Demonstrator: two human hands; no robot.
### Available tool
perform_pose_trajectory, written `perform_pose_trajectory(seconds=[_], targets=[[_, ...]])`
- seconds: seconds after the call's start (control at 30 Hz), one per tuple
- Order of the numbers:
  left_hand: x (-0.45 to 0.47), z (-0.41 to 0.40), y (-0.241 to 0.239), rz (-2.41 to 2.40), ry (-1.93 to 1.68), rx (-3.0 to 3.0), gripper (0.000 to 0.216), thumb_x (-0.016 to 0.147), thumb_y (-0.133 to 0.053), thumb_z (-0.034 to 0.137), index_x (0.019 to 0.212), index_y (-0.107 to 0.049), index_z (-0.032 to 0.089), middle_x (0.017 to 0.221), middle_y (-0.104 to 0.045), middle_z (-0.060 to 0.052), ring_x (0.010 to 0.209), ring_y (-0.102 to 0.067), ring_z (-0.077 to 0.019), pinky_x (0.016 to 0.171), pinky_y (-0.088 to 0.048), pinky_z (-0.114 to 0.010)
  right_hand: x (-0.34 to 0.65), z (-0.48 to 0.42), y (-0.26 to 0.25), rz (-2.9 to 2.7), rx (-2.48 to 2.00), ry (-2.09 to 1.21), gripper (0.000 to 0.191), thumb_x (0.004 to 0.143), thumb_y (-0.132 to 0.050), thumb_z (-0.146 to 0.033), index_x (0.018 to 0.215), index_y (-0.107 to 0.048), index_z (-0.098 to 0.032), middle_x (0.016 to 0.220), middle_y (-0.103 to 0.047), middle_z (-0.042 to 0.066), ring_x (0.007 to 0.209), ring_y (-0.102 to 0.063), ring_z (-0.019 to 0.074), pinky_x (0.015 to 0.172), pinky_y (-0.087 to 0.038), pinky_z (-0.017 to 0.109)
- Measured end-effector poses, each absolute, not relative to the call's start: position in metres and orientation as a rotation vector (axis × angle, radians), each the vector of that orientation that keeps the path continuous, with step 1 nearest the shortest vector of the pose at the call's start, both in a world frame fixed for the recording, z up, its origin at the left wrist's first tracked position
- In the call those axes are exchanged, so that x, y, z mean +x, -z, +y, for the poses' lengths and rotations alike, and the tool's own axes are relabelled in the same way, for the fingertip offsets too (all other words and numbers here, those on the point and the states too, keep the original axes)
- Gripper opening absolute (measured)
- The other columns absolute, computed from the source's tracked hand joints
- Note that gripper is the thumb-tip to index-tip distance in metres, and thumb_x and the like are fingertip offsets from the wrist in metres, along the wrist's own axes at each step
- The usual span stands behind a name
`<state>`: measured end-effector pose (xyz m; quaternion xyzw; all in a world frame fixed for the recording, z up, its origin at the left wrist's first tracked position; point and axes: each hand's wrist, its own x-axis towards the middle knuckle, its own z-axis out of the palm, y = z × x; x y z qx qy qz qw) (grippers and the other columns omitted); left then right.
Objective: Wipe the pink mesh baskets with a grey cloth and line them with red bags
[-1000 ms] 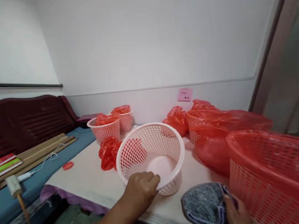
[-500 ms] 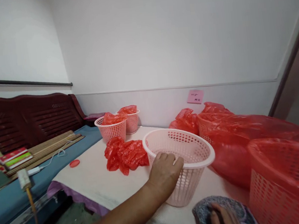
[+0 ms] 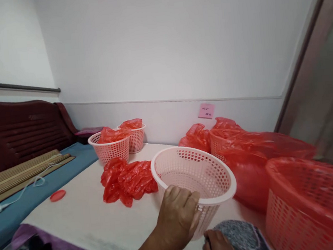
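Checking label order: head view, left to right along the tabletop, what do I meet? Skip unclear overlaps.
Red disc → crumpled red plastic → held basket → grey cloth → front red basket.

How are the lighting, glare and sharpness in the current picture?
Head view: soft light, dark under the table; head view: glints on the crumpled bag; head view: left hand and white basket fairly sharp; head view: writing on the pink note hard to read.
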<state>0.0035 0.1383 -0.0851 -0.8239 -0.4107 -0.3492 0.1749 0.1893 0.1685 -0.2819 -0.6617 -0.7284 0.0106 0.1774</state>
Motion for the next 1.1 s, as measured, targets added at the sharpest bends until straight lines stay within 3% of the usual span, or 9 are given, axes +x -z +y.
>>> perform_pose_trajectory(seconds=[0.13, 0.57, 1.1], targets=[[0.011, 0.142, 0.085, -1.192, 1.013, -2.329, 0.029, 0.086, -0.054, 0.023, 0.115, -0.056, 0.02, 0.09, -0.062, -0.004, 0.081, -0.05, -0.0234, 0.078, -0.039, -0.041, 0.179, 0.172, 0.276, -2.038, -1.896, 0.069, 0.023, 0.083, -0.041, -0.009, 0.081, -0.061, -0.019, 0.083, -0.066, 0.009, 0.083, -0.063, 0.0234, 0.075, -0.04, 0.032], [0.017, 0.152, 0.09, -1.177, 1.122, -2.244, 0.03, 0.08, -0.058, 0.01, 0.109, -0.061, 0.017, 0.085, -0.06, -0.004, 0.08, -0.049, -0.0241, 0.079, -0.037, -0.041, 0.179, 0.182, 0.276, -1.975, -1.815, 0.085, 0.02, 0.08, -0.046, -0.007, 0.08, -0.062, -0.019, 0.082, -0.066, 0.005, 0.079, -0.062, 0.0188, 0.071, -0.039, 0.026], [0.012, 0.155, 0.097, -1.042, 1.062, -2.15, 0.027, 0.079, -0.057, 0.015, 0.106, -0.06, 0.015, 0.076, -0.057, -0.002, 0.071, -0.05, -0.0211, 0.074, -0.035, -0.039, 0.182, 0.194, 0.303, -1.946, -1.874, 0.163, 0.02, 0.068, -0.053, -0.005, 0.079, -0.064, -0.017, 0.082, -0.067, 0.009, 0.08, -0.065, 0.0247, 0.069, -0.048, 0.032]])
